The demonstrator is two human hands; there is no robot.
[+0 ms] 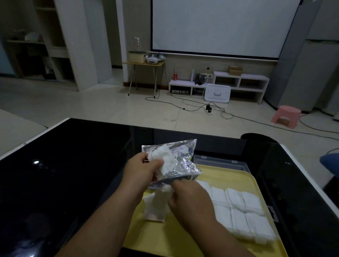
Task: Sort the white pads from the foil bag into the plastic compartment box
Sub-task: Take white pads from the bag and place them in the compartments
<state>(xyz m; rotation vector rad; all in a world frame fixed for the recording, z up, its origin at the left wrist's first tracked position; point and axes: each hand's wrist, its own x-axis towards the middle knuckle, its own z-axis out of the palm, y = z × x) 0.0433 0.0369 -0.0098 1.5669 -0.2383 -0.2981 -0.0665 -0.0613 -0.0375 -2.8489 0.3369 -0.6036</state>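
Risk, pad spillage: my left hand (143, 169) clamps the tilted foil bag (175, 160) with loose white pads (164, 157) while my right hand (190, 198) pinches pads (156, 206) over the yellow tray (178, 240), short of the filled compartment box (244, 213); a weak pinch drops them outside it.

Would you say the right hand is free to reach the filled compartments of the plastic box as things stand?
Probably yes. The right hand holds white pads just left of the plastic box on the yellow tray; nothing lies between them, and the box's lid is open.
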